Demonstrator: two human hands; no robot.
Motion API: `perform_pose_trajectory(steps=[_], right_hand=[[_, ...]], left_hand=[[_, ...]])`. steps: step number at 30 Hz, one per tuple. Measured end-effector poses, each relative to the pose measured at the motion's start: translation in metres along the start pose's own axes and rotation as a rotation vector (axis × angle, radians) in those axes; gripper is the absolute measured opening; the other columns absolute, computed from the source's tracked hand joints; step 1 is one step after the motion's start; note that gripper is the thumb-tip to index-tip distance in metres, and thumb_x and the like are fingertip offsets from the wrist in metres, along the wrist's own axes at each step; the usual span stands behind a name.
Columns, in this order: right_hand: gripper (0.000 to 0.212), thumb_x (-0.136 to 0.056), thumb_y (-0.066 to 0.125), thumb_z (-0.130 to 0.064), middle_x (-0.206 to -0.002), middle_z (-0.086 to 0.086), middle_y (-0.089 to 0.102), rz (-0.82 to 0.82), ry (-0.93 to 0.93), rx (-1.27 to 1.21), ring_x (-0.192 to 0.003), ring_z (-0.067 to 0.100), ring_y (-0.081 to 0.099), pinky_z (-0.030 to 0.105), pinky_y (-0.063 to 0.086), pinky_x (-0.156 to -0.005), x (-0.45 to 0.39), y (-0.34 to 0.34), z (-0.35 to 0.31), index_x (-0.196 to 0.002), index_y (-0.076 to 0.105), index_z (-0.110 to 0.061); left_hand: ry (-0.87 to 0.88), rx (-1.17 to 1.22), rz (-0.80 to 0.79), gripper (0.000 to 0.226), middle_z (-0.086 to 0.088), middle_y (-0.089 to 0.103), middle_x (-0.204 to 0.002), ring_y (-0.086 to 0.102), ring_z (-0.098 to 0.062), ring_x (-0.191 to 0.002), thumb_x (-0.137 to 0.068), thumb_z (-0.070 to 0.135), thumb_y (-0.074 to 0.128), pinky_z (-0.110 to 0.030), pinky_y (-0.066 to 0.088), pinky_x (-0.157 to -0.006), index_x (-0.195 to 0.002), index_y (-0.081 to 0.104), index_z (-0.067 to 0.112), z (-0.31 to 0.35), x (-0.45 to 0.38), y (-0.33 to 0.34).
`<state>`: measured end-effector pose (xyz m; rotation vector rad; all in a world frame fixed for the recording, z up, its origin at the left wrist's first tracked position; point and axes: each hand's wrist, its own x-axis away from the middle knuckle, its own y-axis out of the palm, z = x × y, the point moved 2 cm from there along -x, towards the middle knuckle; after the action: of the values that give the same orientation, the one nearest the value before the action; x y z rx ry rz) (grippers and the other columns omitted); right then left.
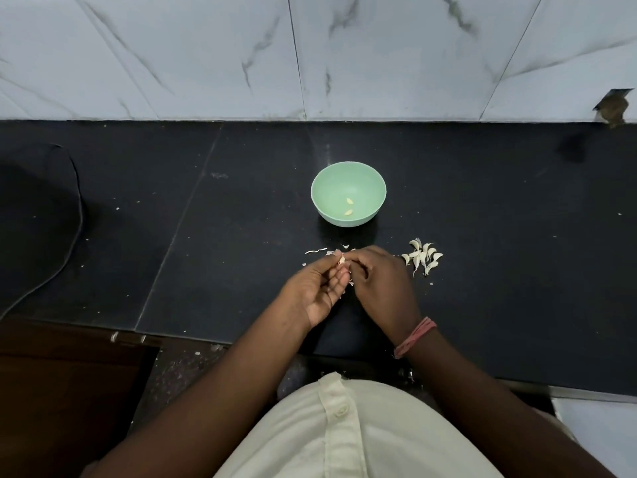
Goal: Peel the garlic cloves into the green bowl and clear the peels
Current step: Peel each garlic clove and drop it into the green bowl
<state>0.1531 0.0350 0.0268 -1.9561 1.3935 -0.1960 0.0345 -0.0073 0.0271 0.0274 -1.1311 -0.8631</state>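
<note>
**Garlic clove held between both hands, bowl straight ahead**

Garlic clove sits at the fingertips of both hands, raised a little over the black counter. The left hand pinches it from the left side with curled fingers, palm turned up. The right hand comes from the other side, and its thumb and first finger are curled onto the same clove, as if pulling at the skin. The clove is small and partly hidden, so I cannot tell which way its long axis points.

What matters for the coming move is that the green bowl stands directly beyond the fingers, near but not touching them, with two peeled cloves already inside. In my judgement the clove must only travel forward, away from the body, to drop in. Both hands are about equally near to the bowl.

The pile of unpeeled cloves lies just beside the right hand, on its right, so that hand is the nearer one for taking the next clove. Loose peels lie on the counter just beyond and under the hands. I judge the task is at an early stage.

No brand, label or readable writing shows anywhere.
</note>
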Motion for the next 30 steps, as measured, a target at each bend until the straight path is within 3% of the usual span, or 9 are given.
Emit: perform_pose_trajectory(steps=[8, 16, 19, 23, 27, 30], right_hand=[[0.013, -0.089, 0.066, -0.005, -0.092, 0.001, 0.068, 0.037, -0.011, -0.056, -0.082, 0.012, 0.065, 0.027, 0.051, -0.076, 0.001, 0.002, 0.001, -0.097, 0.074, -0.012], [0.013, -0.090, 0.066, -0.006, -0.091, -0.002, 0.069, 0.063, -0.025, -0.077, -0.083, 0.009, 0.065, 0.029, 0.053, -0.078, -0.004, -0.006, 0.003, -0.096, 0.075, -0.013], [0.011, -0.089, 0.069, -0.010, -0.087, -0.008, 0.073, 0.095, 0.089, -0.190, -0.083, 0.007, 0.068, 0.036, 0.057, -0.078, -0.006, -0.005, 0.004, -0.093, 0.076, -0.017], [0.010, -0.090, 0.070, -0.009, -0.078, -0.002, 0.076, 0.075, 0.335, -0.484, -0.073, 0.021, 0.074, 0.050, 0.061, -0.074, -0.010, -0.005, 0.004, -0.089, 0.077, -0.017], [0.008, -0.088, 0.073, -0.011, -0.081, -0.003, 0.077, 0.057, 0.353, -0.491, -0.075, 0.018, 0.074, 0.045, 0.062, -0.076, -0.011, -0.009, 0.006, -0.091, 0.078, -0.017], [0.012, -0.087, 0.076, -0.009, -0.081, 0.000, 0.076, 0.044, 0.369, -0.522, -0.070, 0.016, 0.072, 0.033, 0.060, -0.068, -0.012, -0.013, 0.006, -0.097, 0.077, -0.016]], left_hand=[[0.021, -0.050, -0.064, 0.006, -0.005, 0.072, -0.074, 0.069, -0.008, -0.062, -0.093, 0.012, 0.067, -0.020, 0.060, -0.065, -0.089, 0.069, 0.007, 0.008, -0.001, -0.005], [0.098, -0.125, -0.112, 0.007, -0.007, 0.074, -0.080, 0.071, -0.011, -0.066, -0.094, 0.004, 0.063, -0.023, 0.061, -0.069, -0.094, 0.069, 0.007, 0.008, -0.002, -0.003], [0.195, -0.139, -0.132, 0.014, -0.012, 0.075, -0.089, 0.073, -0.016, -0.077, -0.093, -0.002, 0.062, -0.028, 0.062, -0.076, -0.099, 0.071, 0.006, 0.008, -0.002, -0.002], [0.312, -0.198, -0.173, 0.017, -0.012, 0.075, -0.091, 0.073, -0.018, -0.083, -0.089, -0.004, 0.065, -0.030, 0.061, -0.083, -0.102, 0.072, 0.004, 0.008, 0.000, 0.001], [0.421, -0.262, -0.158, 0.013, -0.011, 0.073, -0.085, 0.069, -0.016, -0.074, -0.088, -0.006, 0.065, -0.022, 0.059, -0.073, -0.098, 0.071, 0.001, 0.012, -0.001, 0.002], [0.483, -0.351, -0.140, 0.012, -0.012, 0.072, -0.084, 0.066, -0.014, -0.071, -0.090, -0.005, 0.065, -0.021, 0.057, -0.071, -0.098, 0.072, -0.001, 0.014, -0.001, 0.002]])
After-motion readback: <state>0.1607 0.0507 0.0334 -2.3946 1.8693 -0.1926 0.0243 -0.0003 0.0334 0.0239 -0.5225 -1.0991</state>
